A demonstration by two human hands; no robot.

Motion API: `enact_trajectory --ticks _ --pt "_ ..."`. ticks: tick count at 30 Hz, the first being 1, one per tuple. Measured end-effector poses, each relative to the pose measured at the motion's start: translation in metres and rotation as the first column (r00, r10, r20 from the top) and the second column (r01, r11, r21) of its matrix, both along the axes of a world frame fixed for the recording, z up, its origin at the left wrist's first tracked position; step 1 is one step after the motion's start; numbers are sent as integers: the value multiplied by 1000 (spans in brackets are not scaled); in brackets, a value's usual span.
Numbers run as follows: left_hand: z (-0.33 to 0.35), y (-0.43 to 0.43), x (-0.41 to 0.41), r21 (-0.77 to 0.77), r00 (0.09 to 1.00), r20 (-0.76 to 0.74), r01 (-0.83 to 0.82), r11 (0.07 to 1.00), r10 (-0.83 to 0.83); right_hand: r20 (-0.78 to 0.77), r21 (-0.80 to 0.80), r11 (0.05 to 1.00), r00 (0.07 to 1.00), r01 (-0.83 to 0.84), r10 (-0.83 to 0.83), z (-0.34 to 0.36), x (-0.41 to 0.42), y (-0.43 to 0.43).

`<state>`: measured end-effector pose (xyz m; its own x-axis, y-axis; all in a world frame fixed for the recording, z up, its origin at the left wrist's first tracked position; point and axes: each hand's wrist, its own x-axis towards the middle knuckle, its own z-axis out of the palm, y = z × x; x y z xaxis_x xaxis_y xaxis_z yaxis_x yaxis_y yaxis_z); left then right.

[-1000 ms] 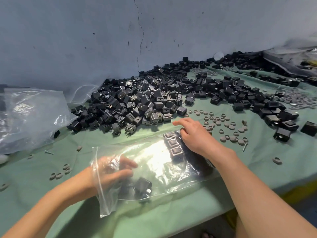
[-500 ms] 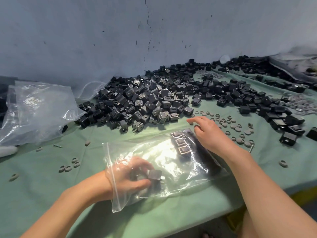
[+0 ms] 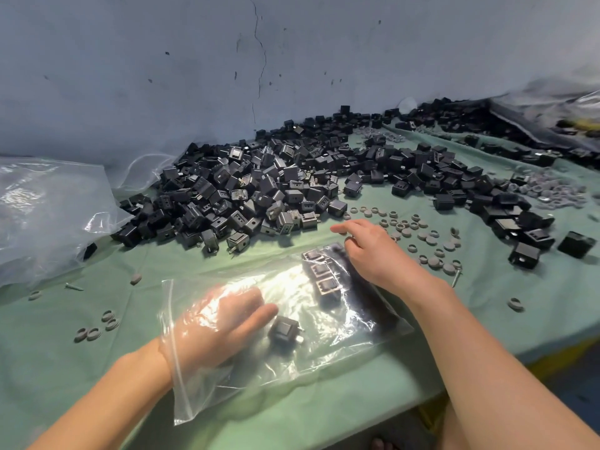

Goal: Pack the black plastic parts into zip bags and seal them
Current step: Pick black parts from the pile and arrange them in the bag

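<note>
Here the zip bag (image 3: 341, 352) lies along the table's (image 3: 97, 368) front edge, mouth to the left; the left hand (image 3: 217, 323), flat and loose-fingered inside it, lies just beside a black part (image 3: 285, 329), while the right hand (image 3: 373, 251) rests slack on the bag's far end
</note>
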<state>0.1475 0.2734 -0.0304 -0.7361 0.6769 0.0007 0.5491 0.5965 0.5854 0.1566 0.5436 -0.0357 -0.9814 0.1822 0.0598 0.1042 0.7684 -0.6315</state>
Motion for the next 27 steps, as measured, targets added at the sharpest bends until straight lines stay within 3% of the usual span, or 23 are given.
enact_trajectory --ticks 6,12,18,27 --pt "0 -11 -6 23 967 7 256 967 -256 -12 3 1000 1000 -1 1 2 -5 3" --pt "-6 22 -8 -36 990 40 139 990 -138 7 -12 1000 1000 0 0 2 -3 1" --pt "-32 52 -18 174 931 315 137 975 -187 4 -31 999 1000 10 -10 2 -3 3" --pt "-47 46 -25 307 960 170 163 938 -223 -5 -44 999 1000 14 -15 4 -6 5"
